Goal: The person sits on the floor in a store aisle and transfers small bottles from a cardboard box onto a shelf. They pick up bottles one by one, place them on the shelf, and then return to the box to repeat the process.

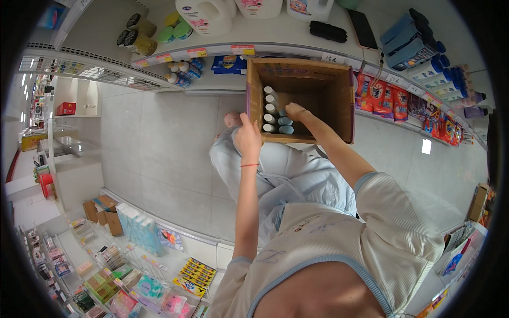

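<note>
An open cardboard box (348, 107) stands in front of me against the shelf front, tilted so that its inside shows. Along its left side several bottles with white caps (271, 108) stand in a row, with light-blue capped bottles (286, 130) beside them. My left hand (248, 137) grips the box's near left edge, thumb pointing up. Inside the box, my right hand (295, 112) has its fingers curled at the top of a bottle in the light-blue row; the hand partly hides that bottle.
Above the box, a shelf (278, 43) carries detergent jugs (206, 18), a black phone (362, 30) and a black pouch (328, 31). Red detergent bags (375, 93) line the lower shelf at right. Behind me, display shelving (199, 238) holds small packaged goods.
</note>
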Action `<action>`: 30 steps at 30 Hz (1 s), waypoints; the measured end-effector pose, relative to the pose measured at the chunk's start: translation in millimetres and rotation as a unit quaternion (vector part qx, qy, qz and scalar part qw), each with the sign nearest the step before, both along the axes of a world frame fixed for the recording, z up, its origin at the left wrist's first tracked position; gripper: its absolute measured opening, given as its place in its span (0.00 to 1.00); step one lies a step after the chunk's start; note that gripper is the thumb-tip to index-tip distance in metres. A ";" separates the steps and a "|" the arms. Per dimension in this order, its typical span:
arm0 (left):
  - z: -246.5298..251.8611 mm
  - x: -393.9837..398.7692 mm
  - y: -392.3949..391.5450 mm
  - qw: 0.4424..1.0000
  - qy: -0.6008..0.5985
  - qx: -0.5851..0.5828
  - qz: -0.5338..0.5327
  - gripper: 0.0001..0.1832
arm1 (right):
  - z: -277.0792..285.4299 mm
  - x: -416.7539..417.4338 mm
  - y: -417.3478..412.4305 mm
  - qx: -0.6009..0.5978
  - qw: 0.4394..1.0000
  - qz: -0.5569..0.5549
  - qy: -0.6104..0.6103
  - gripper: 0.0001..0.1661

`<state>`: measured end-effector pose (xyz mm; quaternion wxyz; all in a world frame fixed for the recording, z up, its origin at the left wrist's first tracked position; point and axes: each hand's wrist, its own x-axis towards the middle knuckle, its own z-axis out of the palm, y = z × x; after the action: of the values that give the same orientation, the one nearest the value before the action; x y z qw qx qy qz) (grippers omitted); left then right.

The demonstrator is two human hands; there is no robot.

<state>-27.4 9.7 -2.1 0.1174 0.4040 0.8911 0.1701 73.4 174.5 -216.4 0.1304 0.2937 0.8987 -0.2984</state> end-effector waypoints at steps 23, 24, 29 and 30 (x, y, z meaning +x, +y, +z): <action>3.7 0.9 -3.6 1.000 -0.009 0.017 -0.004 0.16 | 68.7 -1.6 18.8 -0.057 0.994 0.085 -0.048 0.20; 2.0 -0.7 -9.9 1.000 -0.007 0.014 0.005 0.16 | 106.6 -4.1 16.1 -0.055 0.988 0.142 -0.039 0.20; 8.7 2.5 0.7 1.000 -0.008 0.024 -0.002 0.18 | 328.8 25.3 26.6 -0.138 0.932 0.334 -0.021 0.29; 13.4 3.8 1.6 1.000 -0.005 0.012 -0.003 0.17 | 381.1 49.7 25.2 -0.163 0.928 0.317 0.105 0.27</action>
<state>-23.6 11.3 11.3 0.1177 0.4074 0.8871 0.1821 123.1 199.7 164.6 0.1694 -0.0649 0.8926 -0.4128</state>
